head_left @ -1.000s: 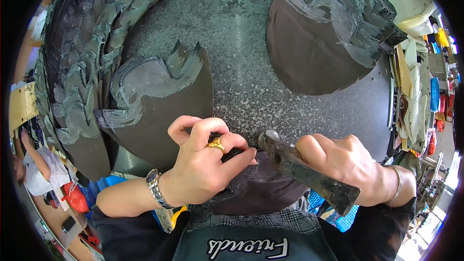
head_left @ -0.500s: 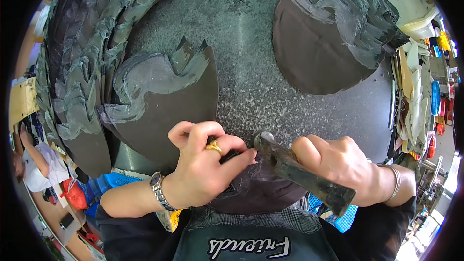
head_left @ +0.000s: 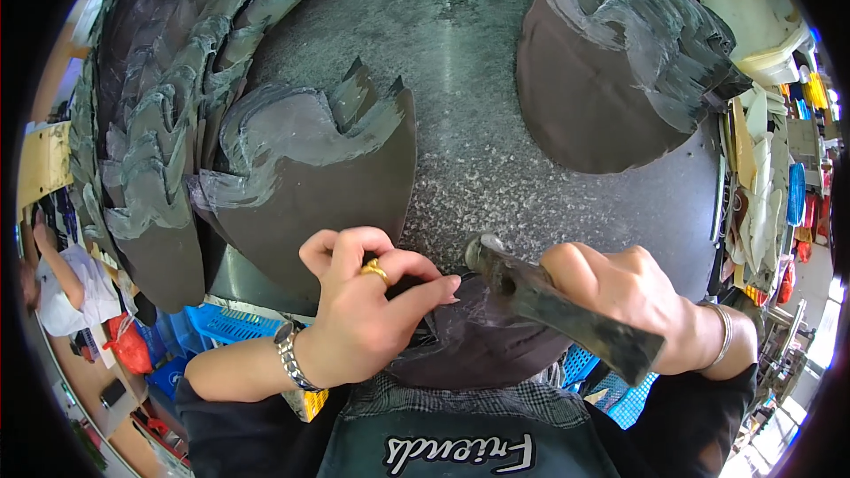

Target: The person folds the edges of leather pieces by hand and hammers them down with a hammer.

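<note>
Right at the near table edge lies a dark brown leather-like piece, its upper part smeared with greyish glue-like film. The thumb and fingers of my left hand are pinched together on its upper left edge; they partly hide the fold there. My right hand is closed round the handle of a hammer, whose worn metal head slants across the piece. The hammer's rounded end sits just right of my left fingertips, by the piece's upper edge. Whether it touches the piece I cannot tell.
Overlapping stacks of similar brown pieces spread over the left of the dark table. Another fanned stack lies at the far right. Beyond it stands a whitish tub. Blue baskets sit below the near edge. A person is at far left.
My left hand has shifted slightly left, and the hammer in my right hand slightly right and down, widening the gap between fingertips and hammer. The stacks appear a little shifted with the view.
</note>
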{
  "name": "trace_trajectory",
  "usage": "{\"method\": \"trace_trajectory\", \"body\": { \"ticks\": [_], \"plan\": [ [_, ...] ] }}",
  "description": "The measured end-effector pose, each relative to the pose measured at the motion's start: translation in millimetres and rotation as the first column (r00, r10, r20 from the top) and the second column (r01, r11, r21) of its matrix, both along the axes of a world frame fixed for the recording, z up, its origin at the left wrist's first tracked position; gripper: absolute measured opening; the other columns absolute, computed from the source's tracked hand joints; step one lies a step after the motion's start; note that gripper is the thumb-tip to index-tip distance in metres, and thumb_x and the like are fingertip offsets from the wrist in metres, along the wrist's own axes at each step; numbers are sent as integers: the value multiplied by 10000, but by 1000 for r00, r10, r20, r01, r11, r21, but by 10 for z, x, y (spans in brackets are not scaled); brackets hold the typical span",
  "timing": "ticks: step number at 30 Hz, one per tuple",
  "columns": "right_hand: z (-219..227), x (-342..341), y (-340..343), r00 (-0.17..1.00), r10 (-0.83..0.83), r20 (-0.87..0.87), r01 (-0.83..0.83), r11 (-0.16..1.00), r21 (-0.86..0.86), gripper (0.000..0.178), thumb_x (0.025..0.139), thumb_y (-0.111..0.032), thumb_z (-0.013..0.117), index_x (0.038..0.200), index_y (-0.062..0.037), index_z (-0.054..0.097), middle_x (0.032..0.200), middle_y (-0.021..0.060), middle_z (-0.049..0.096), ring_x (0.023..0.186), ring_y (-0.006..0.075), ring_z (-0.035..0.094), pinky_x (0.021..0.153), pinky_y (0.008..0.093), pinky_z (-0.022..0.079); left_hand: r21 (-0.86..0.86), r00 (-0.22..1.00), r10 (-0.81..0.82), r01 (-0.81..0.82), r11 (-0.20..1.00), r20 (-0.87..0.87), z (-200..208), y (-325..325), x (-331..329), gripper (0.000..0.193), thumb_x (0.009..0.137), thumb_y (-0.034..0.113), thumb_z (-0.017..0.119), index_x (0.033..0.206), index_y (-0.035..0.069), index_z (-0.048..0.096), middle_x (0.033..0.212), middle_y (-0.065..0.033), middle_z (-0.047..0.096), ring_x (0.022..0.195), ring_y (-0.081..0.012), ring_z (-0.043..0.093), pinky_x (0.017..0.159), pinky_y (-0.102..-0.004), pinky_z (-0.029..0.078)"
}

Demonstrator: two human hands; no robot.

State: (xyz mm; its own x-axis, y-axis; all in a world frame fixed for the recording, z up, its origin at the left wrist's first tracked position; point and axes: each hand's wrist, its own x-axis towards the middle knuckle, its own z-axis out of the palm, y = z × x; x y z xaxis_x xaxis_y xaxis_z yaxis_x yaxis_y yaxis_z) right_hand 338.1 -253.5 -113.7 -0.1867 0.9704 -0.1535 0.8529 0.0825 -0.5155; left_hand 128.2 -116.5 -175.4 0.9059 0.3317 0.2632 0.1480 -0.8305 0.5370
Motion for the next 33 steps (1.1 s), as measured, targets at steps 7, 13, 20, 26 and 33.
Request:
{"method": "trace_trajectory", "body": {
  "ticks": [7, 13, 20, 26, 33],
  "plan": [
    [19, -121, 5, 997, 1, 72, -4, 999, 41, 197, 815, -153, 639, 858, -56, 473, 605, 30, 447, 415, 149, 509, 339, 298, 426, 174, 1000, -13, 9, 985, 22, -7, -27, -66, 323, 559, 158, 749, 874, 226, 745, 878, 126, 617, 874, -190, 435, 787, -408, 249],
    [41, -78, 74, 1000, 9, -4, -9, 1000, 17, 184, 811, -130, 628, 852, -59, 463, 615, 38, 449, 417, 187, 517, 361, 312, 448, 185, 1000, 25, -24, 982, -2, 44, -76, -126, 284, 607, 189, 805, 883, 193, 736, 800, 94, 594, 867, -213, 448, 800, -416, 255],
    [156, 47, -59, 986, -82, -147, 80, 997, -15, 215, 754, -112, 635, 916, -46, 510, 696, 48, 450, 473, 213, 533, 377, 327, 438, 38, 998, 57, -56, 998, -31, 101, -24, 39, 238, 628, 138, 797, 850, 165, 715, 797, 82, 593, 881, -222, 464, 825, -415, 265],
    [121, -2, -82, 956, -279, -96, 249, 937, -245, 195, 783, -1, 625, 917, -18, 484, 698, 149, 543, 573, 354, 593, 493, 382, 459, 22, 984, 174, -173, 985, -26, 65, 31, 171, 378, 611, 169, 821, 974, 151, 718, 819, 89, 618, 901, -211, 480, 851, -408, 264],
    [159, 99, 6, 964, -244, -109, 219, 956, -197, 191, 782, -5, 635, 903, -25, 487, 705, 144, 543, 564, 350, 585, 474, 397, 447, 169, 996, 85, -91, 981, 39, -27, 62, 70, 341, 587, 221, 824, 915, 249, 738, 851, 120, 595, 949, -216, 440, 836, -408, 253]
  ]
}}
